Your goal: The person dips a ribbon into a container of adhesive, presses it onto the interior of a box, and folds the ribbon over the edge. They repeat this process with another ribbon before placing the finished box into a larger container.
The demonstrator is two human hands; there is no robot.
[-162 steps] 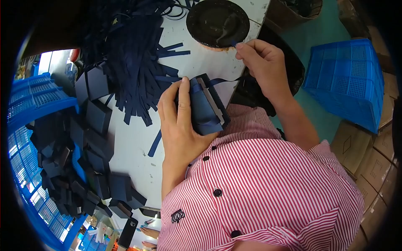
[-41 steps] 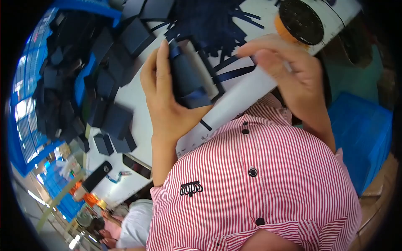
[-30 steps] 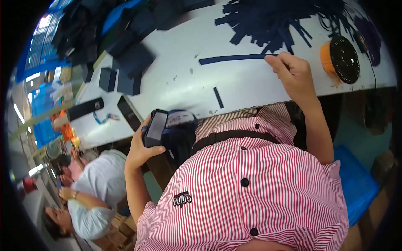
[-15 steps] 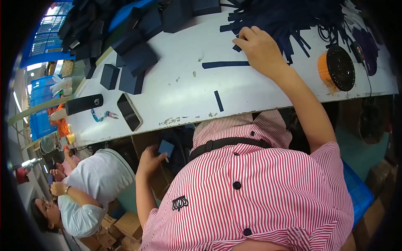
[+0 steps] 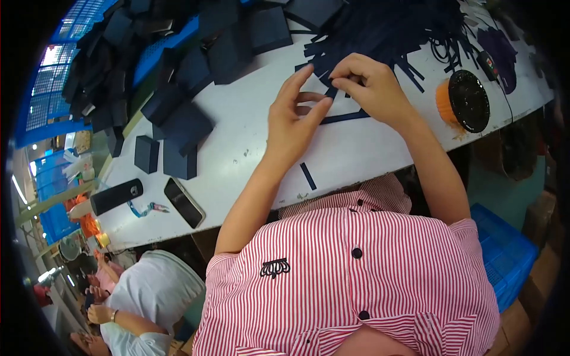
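Note:
My left hand [image 5: 291,121] is over the white table, fingers spread and thumb reaching toward my other hand. Nothing shows in its grasp. My right hand [image 5: 377,89] is pinched at the edge of a large heap of dark blue strips [image 5: 392,29]. A short end of a dark blue strip [image 5: 332,92] shows at its fingertips, close to my left thumb. Below the hands, a longer strip [image 5: 344,117] lies flat on the table. A short loose strip [image 5: 308,176] rests nearer the table's front edge.
Dark blue boxes [image 5: 184,124] are piled at the left, beside a phone [image 5: 184,203], a black cylinder [image 5: 117,197] and a lanyard [image 5: 145,209]. An orange tub with a black top [image 5: 468,101] stands at the right. A person in a pale shirt [image 5: 154,291] sits at lower left.
My left hand has come up from below the table, where it held a small blue piece, and is now beside my right hand. The right hand stays by the strips. The view has shifted.

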